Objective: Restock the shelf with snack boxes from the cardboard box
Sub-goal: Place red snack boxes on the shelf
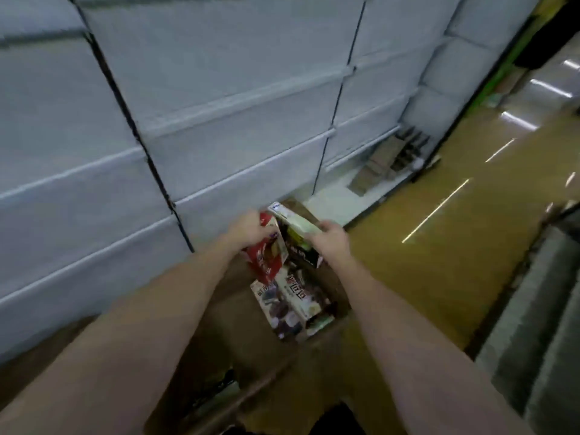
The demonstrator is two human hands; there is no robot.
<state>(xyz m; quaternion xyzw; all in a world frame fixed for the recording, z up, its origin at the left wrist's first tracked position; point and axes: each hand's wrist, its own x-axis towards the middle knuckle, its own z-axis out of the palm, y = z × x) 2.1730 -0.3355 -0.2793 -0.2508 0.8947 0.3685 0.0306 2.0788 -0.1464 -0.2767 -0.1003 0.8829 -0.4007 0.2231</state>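
An open cardboard box (226, 312) stands on the floor below me, against the shelf unit. My left hand (248, 229) grips the top of a red snack box (266, 255) over the carton. My right hand (332, 237) grips a black and pale green snack box (295, 233) right beside the red one. Several more snack boxes (292, 302) lie flat inside the carton, under the two held ones. The white shelf boards (238, 142) rise in bare tiers ahead of me.
A few brown packs (386, 161) stand on the lowest shelf board to the right. The glossy tan aisle floor (439, 246) runs off to the right. A grey fixture (539, 334) edges the far right of the aisle.
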